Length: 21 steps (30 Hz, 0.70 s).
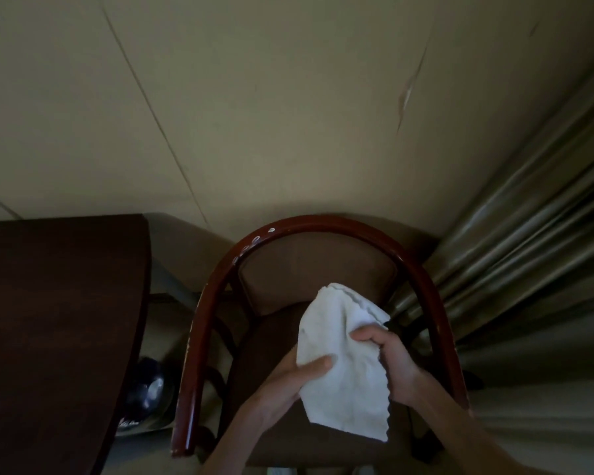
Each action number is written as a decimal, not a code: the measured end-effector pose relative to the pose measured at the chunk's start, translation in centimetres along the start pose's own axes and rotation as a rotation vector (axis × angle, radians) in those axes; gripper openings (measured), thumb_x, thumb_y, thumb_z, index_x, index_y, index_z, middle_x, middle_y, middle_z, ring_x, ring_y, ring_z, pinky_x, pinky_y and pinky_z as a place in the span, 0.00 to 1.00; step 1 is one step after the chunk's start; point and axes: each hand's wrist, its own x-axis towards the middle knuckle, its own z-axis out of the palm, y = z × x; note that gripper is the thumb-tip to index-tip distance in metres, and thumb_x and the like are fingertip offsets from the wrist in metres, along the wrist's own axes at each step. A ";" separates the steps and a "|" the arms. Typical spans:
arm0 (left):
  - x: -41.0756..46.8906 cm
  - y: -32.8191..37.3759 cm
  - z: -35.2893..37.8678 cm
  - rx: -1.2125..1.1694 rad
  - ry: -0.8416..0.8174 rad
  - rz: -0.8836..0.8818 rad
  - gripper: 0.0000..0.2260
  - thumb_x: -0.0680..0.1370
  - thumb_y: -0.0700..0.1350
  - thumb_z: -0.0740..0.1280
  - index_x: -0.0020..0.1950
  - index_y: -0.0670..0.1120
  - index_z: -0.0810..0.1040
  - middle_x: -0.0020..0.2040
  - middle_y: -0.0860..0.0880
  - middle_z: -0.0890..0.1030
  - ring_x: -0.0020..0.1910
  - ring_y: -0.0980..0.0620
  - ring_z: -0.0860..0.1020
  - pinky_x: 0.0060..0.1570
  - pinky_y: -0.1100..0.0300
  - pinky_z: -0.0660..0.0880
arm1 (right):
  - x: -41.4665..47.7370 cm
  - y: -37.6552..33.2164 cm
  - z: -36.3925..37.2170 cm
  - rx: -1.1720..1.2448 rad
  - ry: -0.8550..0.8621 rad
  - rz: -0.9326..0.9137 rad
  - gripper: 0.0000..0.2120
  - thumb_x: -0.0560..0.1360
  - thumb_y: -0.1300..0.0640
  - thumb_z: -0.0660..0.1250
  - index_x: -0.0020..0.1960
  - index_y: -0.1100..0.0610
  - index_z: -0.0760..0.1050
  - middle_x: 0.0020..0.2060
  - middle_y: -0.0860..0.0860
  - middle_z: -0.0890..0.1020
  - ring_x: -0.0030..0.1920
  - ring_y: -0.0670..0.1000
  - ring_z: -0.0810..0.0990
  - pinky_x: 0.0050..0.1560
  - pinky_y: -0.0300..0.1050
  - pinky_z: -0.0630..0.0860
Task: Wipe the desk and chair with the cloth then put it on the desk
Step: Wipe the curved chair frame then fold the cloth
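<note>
The person stands over a wooden chair (pixel 323 228) with a curved, glossy red-brown frame and a brown padded seat and back. Both hands hold a white cloth (pixel 343 365) in the air above the seat; I cannot tell if its lower edge touches the cushion. The left hand (pixel 288 378) comes from below and grips the left side of the cloth, with the thumb pressed on the front of the fabric and the other fingers hidden behind it. The right hand (pixel 388 358) holds the right side of the cloth, its fingers curled together and closed over the fabric near the upper right edge. The cloth hangs a little crumpled between the two hands, one corner pointing up toward the backrest and the bottom edge falling loose below the hands. The top rail of the chair has some small pale chips in the finish on its left part. To the left of the chair stands the dark brown desk (pixel 59 303), well apart from the cloth, with a gap between its edge and the chair's arm. In this gap, low on the floor, a dark round object (pixel 148 389) with a shiny spot is seen, but it is too dim to say what it is. On the right side a grey-green curtain (pixel 528 234) hangs in folds just beside the chair. Behind everything is a plain pale wall (pixel 288 97).
</note>
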 end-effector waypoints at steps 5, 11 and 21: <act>0.5 0.3 -0.7 0.032 0.161 -0.027 0.36 0.66 0.50 0.82 0.68 0.54 0.68 0.64 0.50 0.79 0.58 0.51 0.83 0.58 0.48 0.80 | -0.1 -0.9 -2.6 -0.050 0.010 -0.072 0.30 0.68 0.57 0.74 0.68 0.55 0.71 0.60 0.59 0.80 0.59 0.61 0.80 0.57 0.56 0.78; 1.2 4.0 -1.2 0.475 0.214 0.057 0.25 0.68 0.58 0.76 0.63 0.55 0.77 0.58 0.53 0.83 0.57 0.54 0.82 0.60 0.49 0.79 | 0.1 -3.4 -4.8 -0.658 0.433 -0.337 0.35 0.75 0.57 0.71 0.75 0.48 0.56 0.70 0.49 0.69 0.63 0.48 0.73 0.59 0.44 0.73; 1.5 9.0 -1.0 1.241 0.101 0.197 0.16 0.77 0.57 0.69 0.62 0.54 0.73 0.53 0.59 0.79 0.50 0.63 0.78 0.48 0.65 0.74 | 2.5 -6.0 -1.4 -1.692 -0.156 -0.579 0.33 0.70 0.38 0.71 0.69 0.52 0.68 0.63 0.47 0.76 0.61 0.47 0.74 0.61 0.40 0.66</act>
